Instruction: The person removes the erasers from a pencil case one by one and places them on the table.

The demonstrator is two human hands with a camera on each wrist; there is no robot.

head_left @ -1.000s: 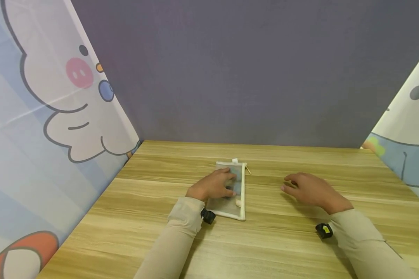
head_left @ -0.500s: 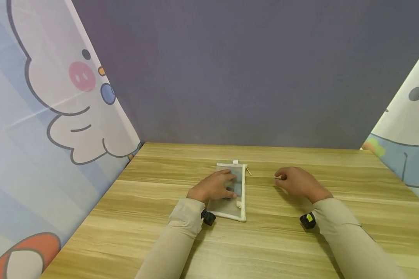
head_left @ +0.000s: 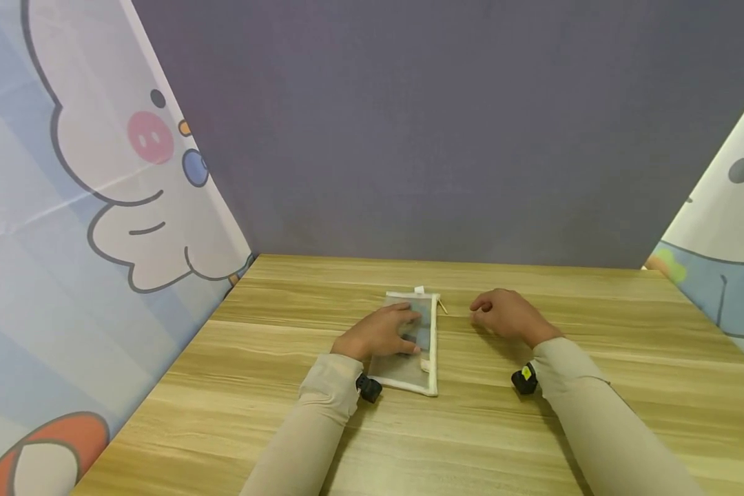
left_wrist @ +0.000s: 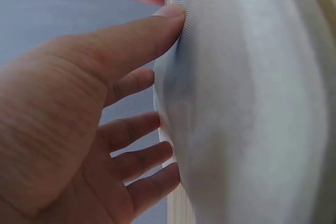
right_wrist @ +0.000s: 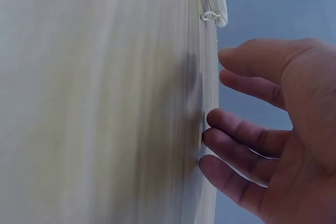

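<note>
Flat on the worktop (head_left: pixel 285 448), at the lower centre of the head frame: a see-through pouch (head_left: pixel 397 368) with a white border, a white tag (head_left: pixel 419 290) at its top edge and a thin zipper pull (head_left: pixel 443 306) off its upper right corner. Laid over the pouch, left hand (head_left: pixel 377 333), fingers spread and touching, nothing gripped. Right of the pouch in the frame, near the zipper pull but apart from it, right hand (head_left: pixel 507 317), fingers loosely bent, empty, low above the worktop; impossible to tell whether touching it. Behind, across the upper frame, a dark grey panel (head_left: pixel 446 138).
</note>
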